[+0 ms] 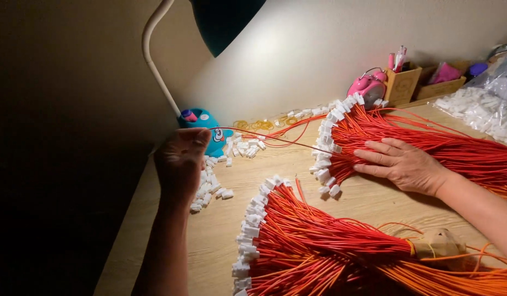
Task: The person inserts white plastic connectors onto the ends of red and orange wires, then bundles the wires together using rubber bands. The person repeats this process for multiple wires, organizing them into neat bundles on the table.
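Red wire (264, 137) stretched left to right, pinched in closed left hand (179, 161), far end probably in fanned bundle (429, 145) under flat, open right hand (401, 164), on wooden table (220, 225).

on the wooden table (368, 205), two fanned wire bundles lie one before the other; the far wire bundle (429, 142) sits at right, the near wire bundle (330, 246) in front of it, toward the viewer; the right hand (401, 163) rests flat on the far bundle; the left hand (181, 161) is raised at left, pinching a single wire (264, 137) that runs right to the far bundle; loose connector housings (215, 183) lie just right of the left hand; a desk lamp (209, 22) stands behind them; a bag of connectors (483, 104) lies at far right; a pen holder box (402, 82) stands at the wall.
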